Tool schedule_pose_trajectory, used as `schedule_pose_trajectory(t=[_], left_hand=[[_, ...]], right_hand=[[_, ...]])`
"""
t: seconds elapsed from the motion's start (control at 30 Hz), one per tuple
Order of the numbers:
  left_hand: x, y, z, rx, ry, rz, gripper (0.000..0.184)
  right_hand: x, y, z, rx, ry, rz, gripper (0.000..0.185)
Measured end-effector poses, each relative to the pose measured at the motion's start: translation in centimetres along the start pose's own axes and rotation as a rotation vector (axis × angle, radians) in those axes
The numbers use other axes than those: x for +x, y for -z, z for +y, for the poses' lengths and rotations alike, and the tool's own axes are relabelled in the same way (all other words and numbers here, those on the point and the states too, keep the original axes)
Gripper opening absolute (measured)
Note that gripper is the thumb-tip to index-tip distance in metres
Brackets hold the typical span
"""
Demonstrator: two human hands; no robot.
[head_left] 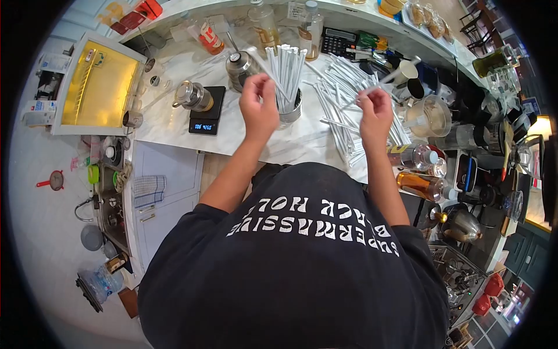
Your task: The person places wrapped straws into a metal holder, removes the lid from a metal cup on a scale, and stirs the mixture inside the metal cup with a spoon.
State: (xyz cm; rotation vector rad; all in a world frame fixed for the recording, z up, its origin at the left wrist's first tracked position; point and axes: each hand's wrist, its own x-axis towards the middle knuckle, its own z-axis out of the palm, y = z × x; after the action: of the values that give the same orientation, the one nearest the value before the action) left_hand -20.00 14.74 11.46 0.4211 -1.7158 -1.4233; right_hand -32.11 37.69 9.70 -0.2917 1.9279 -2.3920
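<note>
Straw [390, 76] between right-hand fingers [381, 100]

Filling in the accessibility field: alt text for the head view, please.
A person's right hand holds a white straw over a marble-patterned counter; the left hand is beside a straw-filled cup. Loose straws lie near the right hand.

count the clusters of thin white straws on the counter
2: upright white straws in a round silver metal cup; loose white straws spread right of it. More may be hidden.

Left hand [260, 110] and right hand [375, 113] reach forward, apart, both pinched.
</note>
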Motion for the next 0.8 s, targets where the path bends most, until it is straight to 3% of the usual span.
schedule_pose_trajectory(t=[0.27,0.4,0.47,0.57,0.73,0.8], left_hand=[[3.6,1.7,-2.5,0.033,0.109,0.013,0.018],[3.1,1.8,-5.1,0.041,0.153,-0.047,0.018],[2.6,1.9,-6.6,0.153,0.197,-0.034,0.032],[0.9,2.0,-4.0,0.218,0.284,0.045,0.051],[-3.1,3.9,-3.7,0.264,0.307,-0.061,0.050],[-4.7,4.4,-3.3,0.309,0.358,-0.095,0.047]], right_hand=[[1.4,-9.5,1.8,-0.077,-0.011,-0.307,0.016],[0.7,-10.7,4.0,-0.297,-0.049,-0.327,0.027],[-0.2,-10.5,4.6,-0.452,-0.023,-0.279,0.032],[-0.8,-8.3,4.9,-0.404,0.010,-0.214,0.037],[-2.1,0.9,5.9,-0.521,-0.102,-0.088,0.028],[-3.0,5.2,7.4,-0.858,0.136,-0.176,0.028]])
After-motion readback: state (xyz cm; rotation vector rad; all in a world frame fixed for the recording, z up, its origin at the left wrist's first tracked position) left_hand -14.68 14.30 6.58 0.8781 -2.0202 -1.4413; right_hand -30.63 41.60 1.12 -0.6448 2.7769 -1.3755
